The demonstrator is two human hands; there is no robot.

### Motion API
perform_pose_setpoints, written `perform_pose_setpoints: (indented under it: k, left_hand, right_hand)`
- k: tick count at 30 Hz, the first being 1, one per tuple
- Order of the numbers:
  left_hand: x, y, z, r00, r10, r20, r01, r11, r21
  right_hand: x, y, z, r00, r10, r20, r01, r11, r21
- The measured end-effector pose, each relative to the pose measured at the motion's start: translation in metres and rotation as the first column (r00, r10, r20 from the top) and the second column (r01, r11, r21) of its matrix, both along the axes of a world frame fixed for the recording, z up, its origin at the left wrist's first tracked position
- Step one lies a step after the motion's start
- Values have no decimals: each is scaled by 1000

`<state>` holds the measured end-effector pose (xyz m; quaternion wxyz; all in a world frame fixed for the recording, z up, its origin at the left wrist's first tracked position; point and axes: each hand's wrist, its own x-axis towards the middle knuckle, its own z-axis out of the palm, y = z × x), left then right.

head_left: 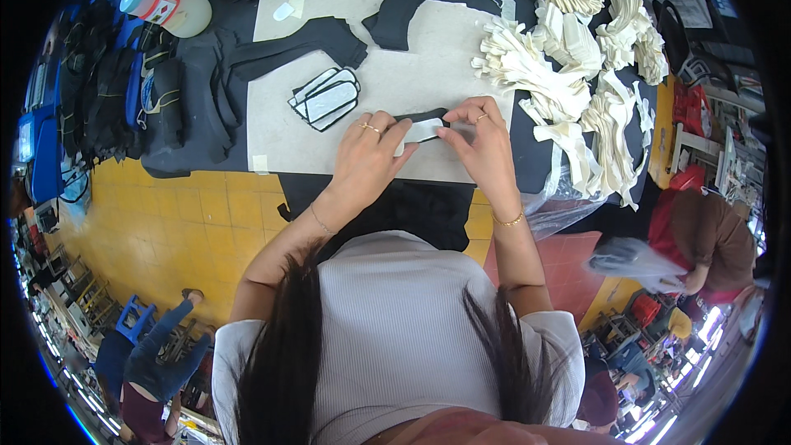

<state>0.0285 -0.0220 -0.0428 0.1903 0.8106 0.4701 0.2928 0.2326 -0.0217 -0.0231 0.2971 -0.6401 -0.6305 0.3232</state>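
Between my two hands, over the pale work sheet (288, 136), is a small black fabric piece with a white panel (424, 129) on it. My left hand (365, 151) grips its left end, with thumb and fingers closed at the edge. At its right end my right hand (484, 138) pinches the black edge between thumb and fingers. Left of the hands lies a loose, overlapping stack of similar white pieces with black borders (329, 100). Above that stack, dark cut fabric strips (305, 43) rest partly on the sheet.
Bunched cream fabric strips (568, 74) cover the table's right side. A capped bottle of pale liquid (169, 8) stands at the far left, near bundles of black fabric (165, 99). Clear plastic (560, 198) hangs off the right edge. Other people (700, 231) are behind on both sides.
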Motion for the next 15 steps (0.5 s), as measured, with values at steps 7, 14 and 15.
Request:
perform_pose_setpoints:
  k: [7, 14, 15]
  left_hand:
    - [0, -1, 0, 1000, 1, 3, -1, 1000, 5]
    - [0, -1, -1, 1000, 2, -3, -2, 1000, 12]
    - [0, -1, -1, 1000, 2, -1, -2, 1000, 12]
  right_hand:
    - [-2, 6, -2, 997, 7, 83, -9, 999, 32]
    - [-1, 6, -4, 996, 26, 87, -27, 1000, 13]
    - [-1, 7, -4, 995, 31, 92, -32, 999, 8]
